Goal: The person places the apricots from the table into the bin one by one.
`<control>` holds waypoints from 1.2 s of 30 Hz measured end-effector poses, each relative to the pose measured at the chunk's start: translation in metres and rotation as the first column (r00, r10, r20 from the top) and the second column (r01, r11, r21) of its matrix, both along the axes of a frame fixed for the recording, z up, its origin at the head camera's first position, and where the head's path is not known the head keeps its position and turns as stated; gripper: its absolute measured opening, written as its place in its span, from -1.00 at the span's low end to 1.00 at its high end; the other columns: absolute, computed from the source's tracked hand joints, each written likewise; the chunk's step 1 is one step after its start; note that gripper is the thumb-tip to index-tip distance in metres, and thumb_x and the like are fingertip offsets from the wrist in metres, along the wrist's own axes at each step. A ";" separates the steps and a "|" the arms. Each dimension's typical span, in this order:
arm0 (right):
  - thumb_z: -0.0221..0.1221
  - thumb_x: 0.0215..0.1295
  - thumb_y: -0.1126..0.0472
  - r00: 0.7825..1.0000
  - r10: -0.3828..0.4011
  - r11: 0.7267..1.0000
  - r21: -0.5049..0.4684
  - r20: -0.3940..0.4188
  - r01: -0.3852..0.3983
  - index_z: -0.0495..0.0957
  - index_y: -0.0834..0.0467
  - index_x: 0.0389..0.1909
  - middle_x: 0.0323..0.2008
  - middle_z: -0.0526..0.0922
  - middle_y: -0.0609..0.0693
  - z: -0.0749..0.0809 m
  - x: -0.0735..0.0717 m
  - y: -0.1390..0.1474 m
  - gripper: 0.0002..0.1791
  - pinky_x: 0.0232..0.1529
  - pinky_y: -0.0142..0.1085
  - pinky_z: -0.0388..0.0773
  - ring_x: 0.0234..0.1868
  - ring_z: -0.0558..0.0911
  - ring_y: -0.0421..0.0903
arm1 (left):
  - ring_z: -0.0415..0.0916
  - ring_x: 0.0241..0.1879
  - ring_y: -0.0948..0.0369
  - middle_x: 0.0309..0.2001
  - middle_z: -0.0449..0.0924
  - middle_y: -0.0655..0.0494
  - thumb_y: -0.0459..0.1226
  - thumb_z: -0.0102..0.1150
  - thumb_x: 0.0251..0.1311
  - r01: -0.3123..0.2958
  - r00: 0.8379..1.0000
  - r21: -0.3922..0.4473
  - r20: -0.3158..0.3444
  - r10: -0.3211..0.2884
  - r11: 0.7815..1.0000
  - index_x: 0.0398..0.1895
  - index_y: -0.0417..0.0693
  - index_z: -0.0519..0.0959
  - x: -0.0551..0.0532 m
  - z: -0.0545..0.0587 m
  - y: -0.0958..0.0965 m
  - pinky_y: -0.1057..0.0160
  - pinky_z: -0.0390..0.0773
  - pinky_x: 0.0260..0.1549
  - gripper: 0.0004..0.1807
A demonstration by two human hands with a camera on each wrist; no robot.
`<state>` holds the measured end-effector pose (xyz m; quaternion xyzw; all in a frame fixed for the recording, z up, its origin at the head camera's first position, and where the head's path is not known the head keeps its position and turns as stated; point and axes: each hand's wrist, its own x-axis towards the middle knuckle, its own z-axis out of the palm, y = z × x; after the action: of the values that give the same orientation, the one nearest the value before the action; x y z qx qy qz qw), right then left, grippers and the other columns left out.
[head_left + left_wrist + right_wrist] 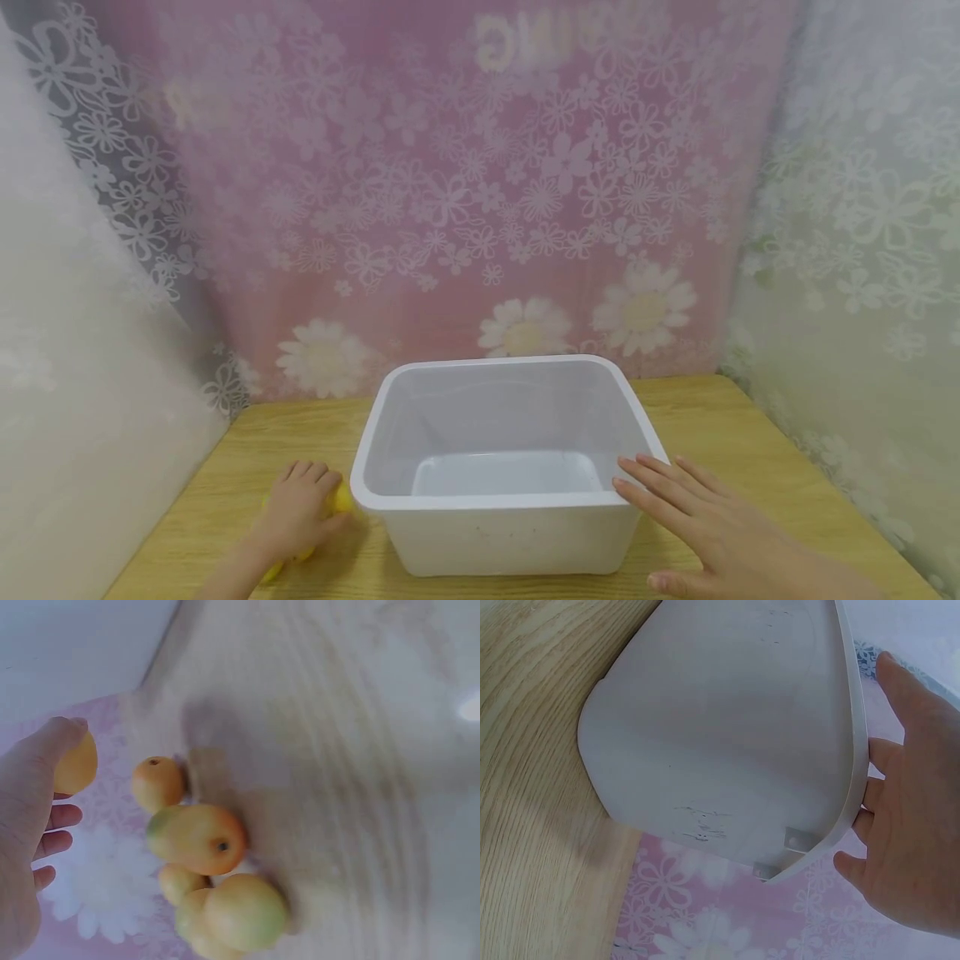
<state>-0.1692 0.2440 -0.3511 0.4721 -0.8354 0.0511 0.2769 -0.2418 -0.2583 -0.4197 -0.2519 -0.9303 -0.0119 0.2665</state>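
Note:
In the left wrist view my left hand (19, 817) holds a round yellow fruit (77, 769) between thumb and fingers. Seen from the head, the left hand (300, 504) is low above the table, left of a white plastic tub (495, 502). Several yellow-orange fruits (206, 840) lie in a cluster on the table near that hand, mostly hidden under it in the head view. At the tub's right side is my right hand (708, 517), its fingers extended over the rim. From the right wrist, its fingertips (881, 754) appear at the tub's rim.
A wooden table (697, 417) carries the tub, whose inside floor shows bare. Behind stands a pink flowered curtain (450, 208), with pale curtains (855, 250) along both sides. Dark scuffs (701, 825) mark the tub's outer wall.

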 end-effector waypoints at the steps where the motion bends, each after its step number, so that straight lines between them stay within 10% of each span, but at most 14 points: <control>1: 0.11 0.17 -0.28 1.000 0.000 1.000 0.009 -0.004 0.000 0.19 0.22 0.36 0.39 0.16 0.06 0.000 0.000 0.000 -0.12 0.40 -0.36 -0.33 0.44 0.02 -0.13 | 0.40 -0.27 0.07 -0.40 0.43 0.15 0.01 0.43 -0.27 -0.015 1.000 -0.004 0.010 0.015 1.000 -0.39 -0.07 0.53 -0.001 0.005 0.000 -0.05 0.40 -0.10 -0.55; 13: 0.15 0.14 -0.26 1.000 -0.004 1.000 0.015 -0.003 0.004 0.21 0.22 0.35 0.40 0.14 0.03 0.000 0.000 0.000 -0.12 0.40 -0.35 -0.34 0.44 0.01 -0.14 | 0.44 -0.11 -0.08 -0.20 0.56 -0.07 0.00 0.38 -0.13 -0.097 0.993 -0.018 0.067 0.098 0.995 -0.24 -0.18 0.58 -0.009 0.062 0.001 -0.16 0.38 -0.03 -0.51; 36: 0.11 0.17 -0.28 1.000 -0.008 1.000 0.017 -0.006 0.008 0.22 0.21 0.34 0.42 0.10 -0.01 0.001 0.001 -0.001 -0.13 0.40 -0.35 -0.34 0.45 -0.01 -0.16 | 0.43 -0.21 -0.07 -0.31 0.52 -0.04 -0.01 0.33 -0.07 -0.109 0.994 -0.075 0.005 0.110 0.991 -0.31 -0.16 0.54 -0.028 0.127 0.015 -0.09 0.38 -0.15 -0.58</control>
<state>-0.1686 0.2434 -0.3505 0.4711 -0.8369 0.0416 0.2756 -0.2697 -0.2432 -0.2928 -0.2101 -0.9437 0.0362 0.2529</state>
